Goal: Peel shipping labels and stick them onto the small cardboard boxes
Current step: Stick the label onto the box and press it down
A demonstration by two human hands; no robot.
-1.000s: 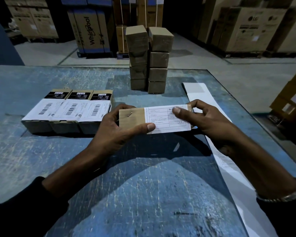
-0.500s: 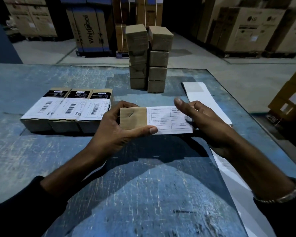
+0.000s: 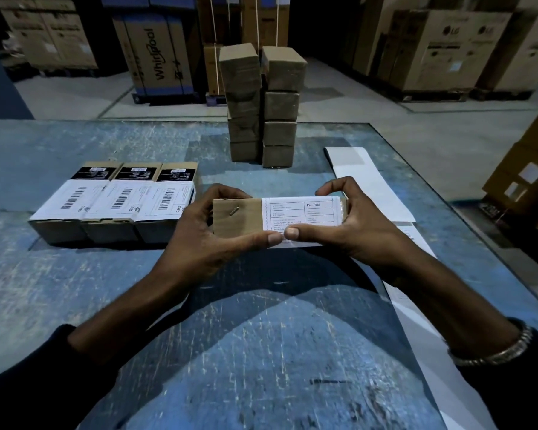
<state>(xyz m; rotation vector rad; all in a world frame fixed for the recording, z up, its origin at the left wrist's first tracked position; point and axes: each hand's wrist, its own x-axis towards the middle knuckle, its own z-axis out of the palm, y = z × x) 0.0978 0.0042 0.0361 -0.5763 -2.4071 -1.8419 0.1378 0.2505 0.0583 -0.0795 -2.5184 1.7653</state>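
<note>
1. Above the middle of the worn blue surface (image 3: 75,290), both hands hold one small cardboard box (image 3: 236,218) lying lengthwise between them.
2. The left hand (image 3: 199,237) grips the box's bare left end, thumb along the near edge, fingers curled over the far edge.
3. The right hand (image 3: 354,225) clamps the right end, its thumb tip pressing the near edge of the white shipping label (image 3: 302,217), which covers the right part of the box top and reads "Pre-Paid".
4. A metal staple (image 3: 233,211) shows on the bare cardboard left of the label.
5. Three labelled boxes (image 3: 118,203) lie side by side, touching, to the left.
6. Two stacks of plain boxes (image 3: 261,110) stand touching at the far side.
7. A white backing strip (image 3: 373,184) runs along the surface's right side, under the right forearm.
8. A metal bracelet (image 3: 507,352) circles the right wrist.
</note>
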